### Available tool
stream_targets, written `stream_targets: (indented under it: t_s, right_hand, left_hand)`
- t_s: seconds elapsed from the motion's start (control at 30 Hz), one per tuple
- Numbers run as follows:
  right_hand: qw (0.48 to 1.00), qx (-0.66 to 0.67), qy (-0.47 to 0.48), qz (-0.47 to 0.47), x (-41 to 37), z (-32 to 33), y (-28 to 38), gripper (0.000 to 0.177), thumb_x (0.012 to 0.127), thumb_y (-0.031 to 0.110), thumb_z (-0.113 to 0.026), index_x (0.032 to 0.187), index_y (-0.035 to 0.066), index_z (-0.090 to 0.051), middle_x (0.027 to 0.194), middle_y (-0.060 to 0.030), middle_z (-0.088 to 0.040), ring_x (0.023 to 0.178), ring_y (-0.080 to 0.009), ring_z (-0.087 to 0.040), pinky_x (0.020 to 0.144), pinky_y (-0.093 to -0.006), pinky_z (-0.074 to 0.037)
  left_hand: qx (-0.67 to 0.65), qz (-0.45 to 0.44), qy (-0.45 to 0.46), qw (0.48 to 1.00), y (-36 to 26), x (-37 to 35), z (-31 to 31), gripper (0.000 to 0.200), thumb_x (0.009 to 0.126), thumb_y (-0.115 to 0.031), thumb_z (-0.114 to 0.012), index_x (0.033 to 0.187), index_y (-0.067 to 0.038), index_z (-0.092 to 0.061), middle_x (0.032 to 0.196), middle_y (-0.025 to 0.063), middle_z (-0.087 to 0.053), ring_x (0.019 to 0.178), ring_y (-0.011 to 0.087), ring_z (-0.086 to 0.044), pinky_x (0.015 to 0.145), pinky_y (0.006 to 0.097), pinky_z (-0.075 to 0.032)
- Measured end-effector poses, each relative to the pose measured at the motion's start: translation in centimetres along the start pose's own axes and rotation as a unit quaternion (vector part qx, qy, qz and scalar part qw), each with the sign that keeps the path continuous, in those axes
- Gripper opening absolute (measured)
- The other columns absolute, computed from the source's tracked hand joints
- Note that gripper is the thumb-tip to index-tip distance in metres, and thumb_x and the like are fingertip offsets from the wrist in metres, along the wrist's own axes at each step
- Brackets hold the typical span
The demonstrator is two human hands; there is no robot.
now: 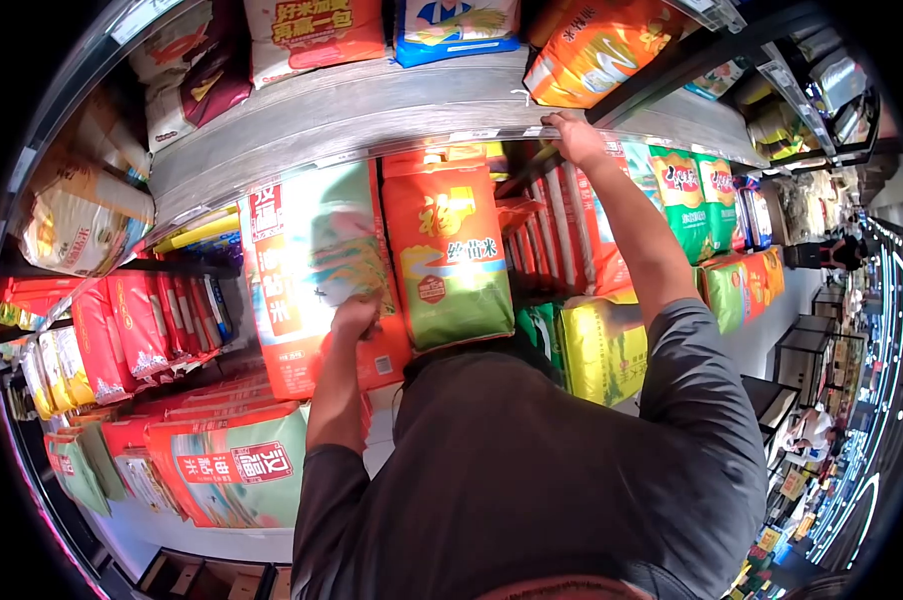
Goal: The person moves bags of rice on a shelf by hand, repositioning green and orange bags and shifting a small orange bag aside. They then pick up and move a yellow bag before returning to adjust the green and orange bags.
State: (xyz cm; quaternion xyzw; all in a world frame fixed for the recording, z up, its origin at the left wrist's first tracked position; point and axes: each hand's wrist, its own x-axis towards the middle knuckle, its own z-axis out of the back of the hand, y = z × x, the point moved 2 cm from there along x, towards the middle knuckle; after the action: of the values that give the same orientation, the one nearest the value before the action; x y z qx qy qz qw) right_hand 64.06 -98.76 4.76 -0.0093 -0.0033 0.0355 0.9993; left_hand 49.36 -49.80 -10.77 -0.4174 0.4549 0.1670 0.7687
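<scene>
Along the upper shelf: a gray wood-grain board (402,108) carries rice bags, including an orange one (604,50).
Large rice bag (307,235): red and green, upright below the board, just left of an orange-and-green rice bag (447,262).
Left hand (356,316): fingers curled at the large bag's front; whether they grip it, cannot tell.
Right hand (577,140): fingers bent over the board's front edge.
</scene>
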Motion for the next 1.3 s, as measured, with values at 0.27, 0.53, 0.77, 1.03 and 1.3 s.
stream_targets:
  t_s: [0.27, 0.53, 0.77, 1.03, 1.3]
  right_hand:
    - [0.998, 0.011, -0.007, -0.057, 0.4, -0.5, -0.4, 0.043, 0.079, 0.013, -0.069, 0.121, 0.015, -0.06, 0.12, -0.0088, -0.059, 0.106, -0.0323, -0.06, 0.087, -0.0426, -0.051]
    - [0.996, 0.029, -0.034, -0.081, 0.5, -2.2, 0.2, 0.036, 0.08, 0.019, -0.064, 0.116, 0.018, -0.061, 0.121, -0.0096, -0.056, 0.106, -0.0351, -0.06, 0.088, -0.0429, -0.051]
    - [0.994, -0.062, 0.033, -0.086, -2.1, 0.1, 2.5, 0.066, 0.076, 0.022, -0.066, 0.136, 0.009, -0.044, 0.139, -0.0126, -0.042, 0.134, -0.0318, -0.035, 0.11, -0.0482, -0.029]
    - [0.986, 0.129, -0.097, -0.051, -19.5, -6.7, 7.9, 0.06, 0.072, 0.008, -0.062, 0.129, 0.005, -0.045, 0.134, -0.0205, -0.041, 0.122, -0.0391, -0.042, 0.104, -0.0464, -0.036]
    - [0.822, 0.141, 0.421, -0.356, -45.7, -20.4, 0.0, 0.064, 0.082, 0.034, -0.06, 0.138, 0.007, -0.044, 0.147, -0.0208, -0.034, 0.133, -0.0399, -0.037, 0.107, -0.0505, -0.035]
  left_hand:
    - [-0.003, 0.008, 0.027, 1.0, 0.0, 0.1, 0.0, 0.052, 0.091, -0.054, -0.052, 0.079, -0.004, -0.056, 0.058, 0.0092, -0.059, 0.037, 0.0173, -0.05, 0.035, 0.0325, -0.041]
    - [0.007, 0.006, 0.003, 1.0, -0.2, -0.2, 0.0, 0.052, 0.09, -0.057, -0.052, 0.077, -0.006, -0.057, 0.057, 0.0052, -0.055, 0.042, 0.0165, -0.052, 0.039, 0.0331, -0.043]
    - [0.041, -0.002, 0.005, 0.999, 0.4, 0.3, -0.2, 0.055, 0.091, -0.058, -0.049, 0.076, -0.006, -0.059, 0.06, 0.0069, -0.059, 0.045, 0.0188, -0.056, 0.043, 0.0348, -0.049]
    - [0.101, -0.009, -0.018, 0.995, 0.5, 0.4, 0.1, 0.058, 0.091, -0.061, -0.048, 0.082, -0.005, -0.063, 0.066, 0.0077, -0.065, 0.048, 0.0196, -0.059, 0.046, 0.034, -0.051]
    - [0.128, -0.054, -0.11, 0.984, -0.2, -2.4, -1.3, 0.058, 0.091, -0.059, -0.047, 0.078, -0.005, -0.065, 0.063, 0.0059, -0.067, 0.049, 0.0194, -0.062, 0.049, 0.0339, -0.051]
